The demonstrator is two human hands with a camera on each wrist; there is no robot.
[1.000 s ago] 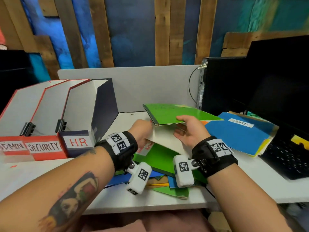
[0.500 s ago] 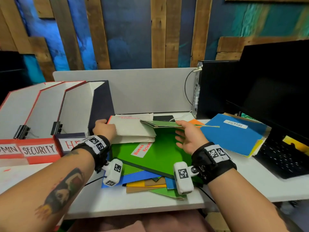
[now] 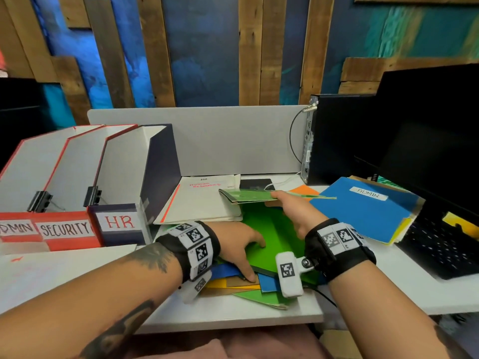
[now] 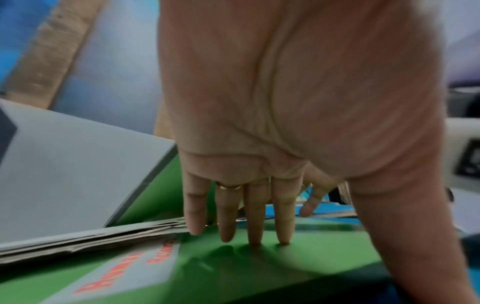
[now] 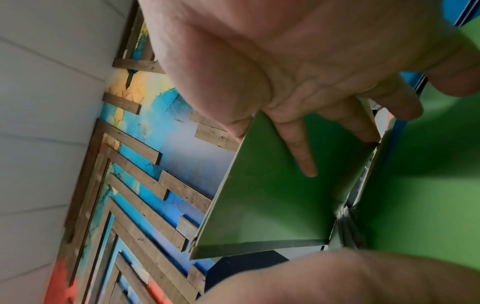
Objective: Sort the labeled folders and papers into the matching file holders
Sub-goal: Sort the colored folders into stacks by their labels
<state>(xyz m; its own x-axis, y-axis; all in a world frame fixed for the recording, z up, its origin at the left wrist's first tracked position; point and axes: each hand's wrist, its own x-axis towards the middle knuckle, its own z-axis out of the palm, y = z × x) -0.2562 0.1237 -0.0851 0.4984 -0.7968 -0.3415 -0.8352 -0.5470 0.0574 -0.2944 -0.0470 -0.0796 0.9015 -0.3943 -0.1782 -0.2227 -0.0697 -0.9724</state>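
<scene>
Three file holders stand at the left, labelled ADMIN [image 3: 18, 229], SECURITY [image 3: 64, 229] and HR [image 3: 119, 221]. A white stack of HR papers [image 3: 199, 203] lies flat beside the HR holder. My left hand [image 3: 256, 260] rests with straight fingers [image 4: 254, 236] on a green folder [image 3: 274, 229] whose label [image 4: 130, 273] reads Human Resources. My right hand [image 3: 278, 196] pinches a second, thinner green folder [image 3: 246, 196] and holds it lifted above the pile, thumb on top and fingers [image 5: 309, 164] beneath it.
More blue, yellow, brown and green folders [image 3: 246, 286] lie under the green one. A blue ADMIN folder [image 3: 363, 208] tops another pile at the right, beside a keyboard [image 3: 440, 244], a monitor [image 3: 427, 138] and a computer tower [image 3: 337, 138]. A grey partition [image 3: 220, 141] backs the desk.
My left hand carried the white HR papers leftward, laid them beside the HR holder and came back onto the green folder. The right hand kept its green folder raised, now lower and flatter.
</scene>
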